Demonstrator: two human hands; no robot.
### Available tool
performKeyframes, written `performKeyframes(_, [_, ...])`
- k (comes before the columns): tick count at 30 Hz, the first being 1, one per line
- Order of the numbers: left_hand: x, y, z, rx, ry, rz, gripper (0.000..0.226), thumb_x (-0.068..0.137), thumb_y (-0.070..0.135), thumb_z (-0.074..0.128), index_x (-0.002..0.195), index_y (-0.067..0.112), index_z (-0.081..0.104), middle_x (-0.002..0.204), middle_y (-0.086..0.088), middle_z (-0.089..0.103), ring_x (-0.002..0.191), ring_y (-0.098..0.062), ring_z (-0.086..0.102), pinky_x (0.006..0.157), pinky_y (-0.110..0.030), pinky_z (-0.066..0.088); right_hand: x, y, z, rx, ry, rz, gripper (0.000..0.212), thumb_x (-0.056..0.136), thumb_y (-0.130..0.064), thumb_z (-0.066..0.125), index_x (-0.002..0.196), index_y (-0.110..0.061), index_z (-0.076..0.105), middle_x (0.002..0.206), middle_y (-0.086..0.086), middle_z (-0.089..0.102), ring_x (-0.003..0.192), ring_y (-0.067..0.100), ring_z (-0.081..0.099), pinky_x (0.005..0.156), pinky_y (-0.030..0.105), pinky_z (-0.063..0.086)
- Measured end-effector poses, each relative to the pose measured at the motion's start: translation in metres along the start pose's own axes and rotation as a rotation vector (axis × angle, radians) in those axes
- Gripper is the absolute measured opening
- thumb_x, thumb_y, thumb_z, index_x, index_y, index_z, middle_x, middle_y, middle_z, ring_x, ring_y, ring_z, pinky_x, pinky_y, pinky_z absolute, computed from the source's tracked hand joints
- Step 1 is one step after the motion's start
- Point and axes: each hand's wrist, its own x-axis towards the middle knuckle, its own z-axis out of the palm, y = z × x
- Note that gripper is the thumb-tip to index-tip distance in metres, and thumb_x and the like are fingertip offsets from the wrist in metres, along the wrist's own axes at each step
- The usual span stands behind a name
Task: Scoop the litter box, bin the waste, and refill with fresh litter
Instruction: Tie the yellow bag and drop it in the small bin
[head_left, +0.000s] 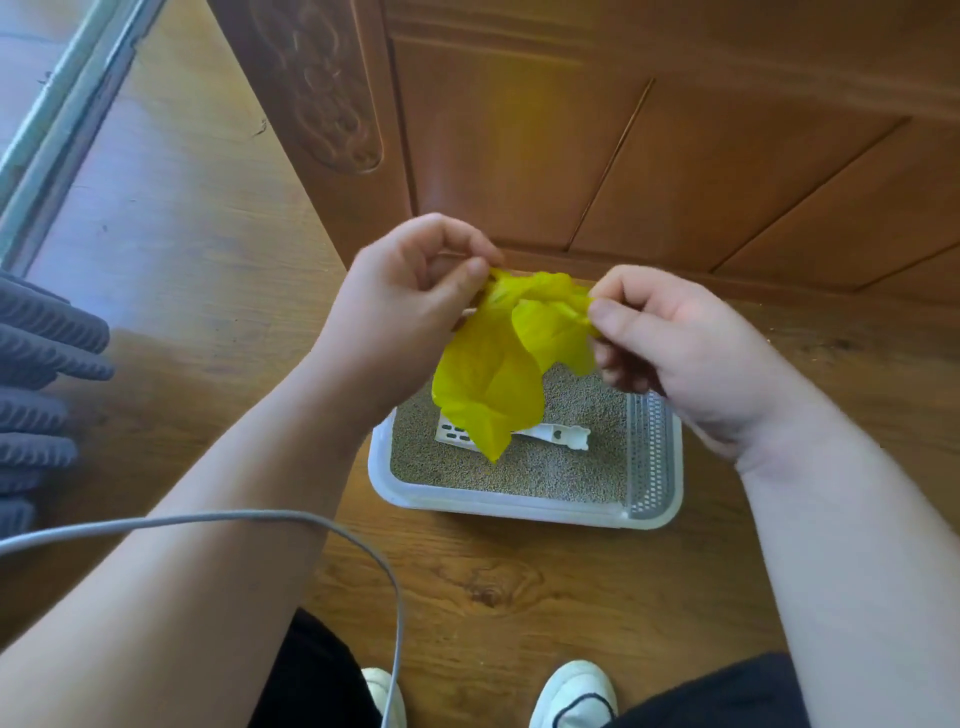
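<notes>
Both hands, left hand (410, 291) and right hand (670, 338), pinch the yellow bag (493, 379) in a closed grip above the litter box (519, 506).

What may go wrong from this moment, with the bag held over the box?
The thin yellow plastic bag is pinched only at its top edge; pulling hard may tear it.
Its lower tip hangs over the white slotted plastic scoop in the white rectangular litter box and may dip into the grey litter.
The loose grey cable by the left forearm may snag.
</notes>
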Motion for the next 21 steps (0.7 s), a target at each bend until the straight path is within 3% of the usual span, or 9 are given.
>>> performKeyframes(1, [0.001,-0.002,-0.005,0.036,0.05,-0.036,0.019,0.095,0.004,0.057,0.086,0.019,0.065,0.083,-0.013,0.07,0.077,-0.03,0.068,0.076,-0.045,0.057,0.0,0.004,-0.005,-0.115,0.042,0.032,0.028,0.1,-0.012,0.054,0.073,-0.019,0.056,0.061,-0.001,0.057,0.055,0.013,0.053,0.052,0.022,0.043])
performKeyframes(3, [0.002,-0.008,-0.015,0.148,0.096,-0.14,0.018,0.094,0.004,0.058,0.085,0.018,0.065,0.08,-0.004,0.072,0.076,-0.019,0.072,0.079,-0.046,0.057,0.002,0.017,-0.015,-0.589,0.061,0.121,0.025,0.097,-0.023,0.058,0.073,-0.019,0.058,0.065,-0.003,0.061,0.064,0.021,0.058,0.059,0.032,0.045])
performKeyframes(5, [-0.001,-0.009,-0.019,0.211,-0.005,-0.208,0.014,0.094,0.004,0.058,0.089,0.014,0.066,0.076,0.004,0.072,0.072,-0.012,0.071,0.077,-0.04,0.056,-0.002,0.021,-0.015,-0.801,0.008,0.208,0.023,0.096,-0.029,0.059,0.076,-0.019,0.06,0.068,-0.003,0.062,0.067,0.02,0.056,0.059,0.029,0.041])
performKeyframes(6, [-0.003,-0.007,-0.018,0.213,-0.066,-0.199,0.012,0.095,0.003,0.056,0.093,0.011,0.065,0.076,0.005,0.073,0.071,-0.01,0.07,0.074,-0.036,0.056,-0.004,0.019,-0.014,-0.747,-0.011,0.185,0.022,0.096,-0.028,0.059,0.076,-0.018,0.06,0.067,-0.004,0.062,0.064,0.015,0.055,0.057,0.029,0.04])
performKeyframes(8, [-0.006,-0.003,-0.016,0.158,-0.121,-0.158,0.012,0.097,0.002,0.053,0.098,0.007,0.064,0.076,0.004,0.072,0.07,-0.01,0.069,0.068,-0.028,0.054,-0.009,0.004,-0.013,-0.381,-0.006,0.105,0.021,0.098,-0.02,0.058,0.077,-0.018,0.06,0.063,-0.004,0.062,0.06,0.01,0.055,0.059,0.027,0.044])
performKeyframes(10, [-0.005,-0.001,-0.019,0.06,-0.06,-0.186,0.011,0.098,0.003,0.053,0.099,0.007,0.063,0.073,0.001,0.068,0.066,-0.011,0.067,0.067,-0.027,0.055,-0.012,-0.005,-0.015,-0.139,0.013,0.059,0.022,0.099,-0.013,0.056,0.078,-0.016,0.06,0.063,-0.001,0.061,0.063,0.011,0.056,0.063,0.029,0.047])
performKeyframes(14, [0.0,-0.007,-0.027,0.095,0.069,-0.257,0.011,0.096,0.002,0.056,0.091,0.009,0.063,0.074,-0.006,0.064,0.055,-0.009,0.063,0.073,-0.034,0.06,-0.008,0.017,-0.024,-0.65,0.071,0.069,0.021,0.095,-0.028,0.061,0.076,-0.021,0.061,0.07,0.004,0.067,0.067,0.023,0.058,0.07,0.037,0.049])
performKeyframes(17, [0.001,-0.013,-0.027,0.218,0.16,-0.285,0.019,0.094,0.002,0.055,0.082,0.014,0.063,0.072,-0.006,0.065,0.048,-0.007,0.062,0.069,-0.032,0.06,-0.011,0.028,-0.029,-0.782,0.062,0.213,0.023,0.096,-0.031,0.06,0.074,-0.022,0.059,0.07,0.002,0.066,0.067,0.024,0.059,0.064,0.034,0.045])
performKeyframes(21, [0.009,-0.024,-0.046,0.191,0.397,-0.362,0.02,0.092,0.004,0.057,0.077,0.017,0.063,0.067,-0.008,0.065,0.047,-0.013,0.063,0.077,-0.046,0.061,-0.012,0.033,-0.041,-0.87,0.197,0.374,0.022,0.096,-0.031,0.059,0.079,-0.018,0.061,0.074,0.002,0.067,0.065,0.022,0.059,0.053,0.026,0.034])
